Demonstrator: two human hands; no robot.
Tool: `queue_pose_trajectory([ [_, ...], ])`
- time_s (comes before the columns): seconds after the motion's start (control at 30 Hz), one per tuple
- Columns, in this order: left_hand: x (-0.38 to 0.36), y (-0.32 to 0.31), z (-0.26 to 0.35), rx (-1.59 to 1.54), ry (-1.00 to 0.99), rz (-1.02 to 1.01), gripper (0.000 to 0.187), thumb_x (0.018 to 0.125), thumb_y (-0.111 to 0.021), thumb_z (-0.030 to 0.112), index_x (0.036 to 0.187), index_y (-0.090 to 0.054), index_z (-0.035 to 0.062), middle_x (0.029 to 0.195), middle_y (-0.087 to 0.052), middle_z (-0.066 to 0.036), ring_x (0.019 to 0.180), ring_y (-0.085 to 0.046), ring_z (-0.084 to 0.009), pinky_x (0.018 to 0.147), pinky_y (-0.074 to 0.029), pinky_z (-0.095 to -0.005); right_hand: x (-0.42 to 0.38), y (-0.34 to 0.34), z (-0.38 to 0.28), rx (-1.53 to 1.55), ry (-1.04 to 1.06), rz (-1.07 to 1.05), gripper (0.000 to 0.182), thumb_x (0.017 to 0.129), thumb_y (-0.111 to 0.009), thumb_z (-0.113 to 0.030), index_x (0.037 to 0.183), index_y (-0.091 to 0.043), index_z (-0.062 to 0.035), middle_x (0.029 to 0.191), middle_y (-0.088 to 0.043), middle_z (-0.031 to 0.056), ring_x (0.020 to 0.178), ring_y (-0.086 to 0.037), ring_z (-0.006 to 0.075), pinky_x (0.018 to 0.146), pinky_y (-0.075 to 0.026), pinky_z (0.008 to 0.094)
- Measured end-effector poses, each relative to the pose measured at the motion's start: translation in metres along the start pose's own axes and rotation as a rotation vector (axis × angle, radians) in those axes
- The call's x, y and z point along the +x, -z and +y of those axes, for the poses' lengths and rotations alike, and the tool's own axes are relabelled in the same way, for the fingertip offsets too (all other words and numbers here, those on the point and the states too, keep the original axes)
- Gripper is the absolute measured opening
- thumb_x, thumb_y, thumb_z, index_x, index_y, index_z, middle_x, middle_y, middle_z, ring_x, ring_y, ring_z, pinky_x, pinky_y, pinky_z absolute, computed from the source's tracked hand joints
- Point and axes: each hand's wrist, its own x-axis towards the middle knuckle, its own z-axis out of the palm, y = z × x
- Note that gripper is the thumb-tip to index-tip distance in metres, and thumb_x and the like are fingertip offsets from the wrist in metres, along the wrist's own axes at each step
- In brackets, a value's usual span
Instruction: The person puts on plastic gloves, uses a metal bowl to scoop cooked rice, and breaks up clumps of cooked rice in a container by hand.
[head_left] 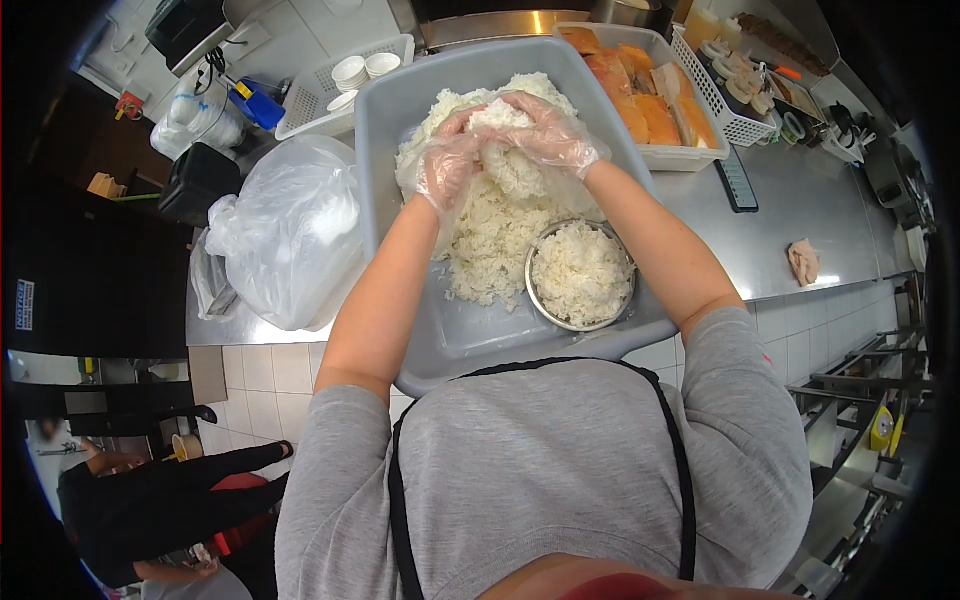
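Observation:
Both of my hands wear clear plastic gloves and are inside a large grey tub (470,345) of white rice (490,235). My left hand (447,165) and my right hand (548,135) curve toward each other around a clump of rice (500,117) at the far side of the pile. The fingers of both hands are bent round this clump, and the rice hides part of them. A round metal bowl (531,290) heaped with rice stands in the tub's near right part, below my right forearm.
A white tray (680,157) of orange fish fillets stands right of the tub, beside a basket (745,128) of containers. A phone (736,181) and a crumpled cloth (803,262) lie farther right. Left are a plastic bag (290,235) and a basket (305,100) with cups. Another person (150,500) is at lower left.

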Motion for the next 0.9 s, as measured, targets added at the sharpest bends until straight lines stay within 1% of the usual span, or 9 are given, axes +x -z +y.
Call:
queue_pose_trajectory([
  [0.3, 0.015, 0.013, -0.038, 0.114, -0.317, 0.102, 0.014, 0.081, -0.06, 0.01, 0.092, -0.052, 0.0119, 0.093, -0.056, 0.0, 0.079, -0.053, -0.0089, 0.064, -0.045, -0.0249, 0.011, -0.008, 0.024, -0.03, 0.347, -0.003, 0.032, 0.07, -0.065, -0.005, 0.1, -0.056, -0.0064, 0.101, -0.057, 0.0048, 0.102, -0.053, 0.018, 0.092, -0.041, 0.0297],
  [0.43, 0.026, 0.014, -0.038, 0.0, -0.312, 0.102, 0.013, 0.079, -0.058, 0.007, 0.089, -0.053, 0.0126, 0.089, -0.056, 0.001, 0.078, -0.054, -0.0097, 0.066, -0.045, -0.0243, 0.012, -0.011, 0.022, 0.034, 0.262, 0.028, 0.027, 0.075, -0.065, -0.009, 0.1, -0.057, -0.0065, 0.102, -0.058, 0.0049, 0.1, -0.054, 0.0155, 0.09, -0.042, 0.029],
  [0.53, 0.027, 0.017, -0.037, 0.182, -0.366, 0.12, 0.017, 0.075, -0.059, 0.005, 0.09, -0.054, 0.0126, 0.091, -0.055, -0.002, 0.086, -0.054, -0.0138, 0.074, -0.045, -0.028, 0.024, -0.015, 0.037, 0.304, 0.082, 0.036, 0.031, 0.075, -0.068, -0.028, 0.097, -0.059, -0.0093, 0.103, -0.061, 0.0071, 0.098, -0.056, 0.0201, 0.084, -0.044, 0.0317],
  [0.6, 0.025, 0.016, -0.036, 0.821, -0.457, 0.383, 0.026, 0.071, -0.063, 0.008, 0.095, -0.055, 0.0118, 0.107, -0.051, -0.007, 0.098, -0.052, -0.0209, 0.084, -0.044, -0.0341, 0.035, -0.016, 0.054, 0.092, 0.04, 0.203, 0.044, 0.076, -0.07, -0.033, 0.109, -0.055, -0.0089, 0.109, -0.058, 0.0114, 0.102, -0.055, 0.0209, 0.086, -0.044, 0.032],
  [0.7, 0.008, 0.01, -0.01, 0.761, -0.319, 0.354, 0.041, 0.063, -0.069, 0.012, 0.102, -0.053, 0.0098, 0.113, -0.041, -0.012, 0.11, -0.042, -0.0274, 0.094, -0.038, -0.0386, 0.02, 0.006, 0.037, 0.142, -0.066, 0.036, 0.035, 0.078, -0.07, -0.016, 0.109, -0.056, -0.0113, 0.114, -0.054, 0.0075, 0.101, -0.053, 0.0159, 0.085, -0.045, 0.0285],
  [0.73, 0.008, 0.011, -0.011, 0.759, -0.32, 0.357, 0.041, 0.063, -0.069, 0.012, 0.102, -0.053, 0.0098, 0.113, -0.041, -0.012, 0.11, -0.042, -0.0274, 0.094, -0.038, -0.0386, 0.022, 0.012, 0.044, 0.139, -0.064, 0.034, 0.035, 0.078, -0.07, -0.016, 0.109, -0.056, -0.0113, 0.114, -0.054, 0.0075, 0.101, -0.053, 0.0159, 0.085, -0.045, 0.0285],
  [0.8, 0.009, 0.015, -0.012, 0.941, -0.245, 0.216, 0.076, 0.06, -0.077, 0.024, 0.126, -0.041, 0.0169, 0.134, -0.027, -0.018, 0.12, -0.038, -0.0347, 0.099, -0.038, -0.037, 0.026, 0.02, 0.058, 0.211, 0.016, -0.074, 0.061, 0.071, -0.074, -0.03, 0.123, -0.047, -0.0132, 0.121, -0.052, 0.0117, 0.116, -0.047, 0.0236, 0.095, -0.04, 0.0329],
  [0.83, 0.001, 0.009, -0.004, 0.943, -0.243, 0.214, 0.076, 0.06, -0.077, 0.024, 0.126, -0.041, 0.0169, 0.134, -0.027, -0.018, 0.12, -0.038, -0.0347, 0.099, -0.038, -0.037, 0.024, 0.021, 0.055, 0.213, 0.015, -0.074, 0.061, 0.071, -0.074, -0.03, 0.123, -0.047, -0.0132, 0.121, -0.052, 0.0117, 0.116, -0.047, 0.0236, 0.095, -0.04, 0.0329],
  [0.9, -0.016, -0.01, 0.007, 1.076, -0.179, -0.014, 0.113, 0.05, -0.083, 0.041, 0.142, -0.02, 0.0247, 0.146, -0.008, -0.019, 0.135, -0.01, -0.0412, 0.109, -0.025, -0.0403, 0.021, 0.026, 0.047, 0.032, 0.173, -0.04, 0.054, 0.073, -0.071, -0.027, 0.122, -0.049, -0.0144, 0.126, -0.05, 0.0078, 0.12, -0.045, 0.0241, 0.099, -0.037, 0.0328],
])
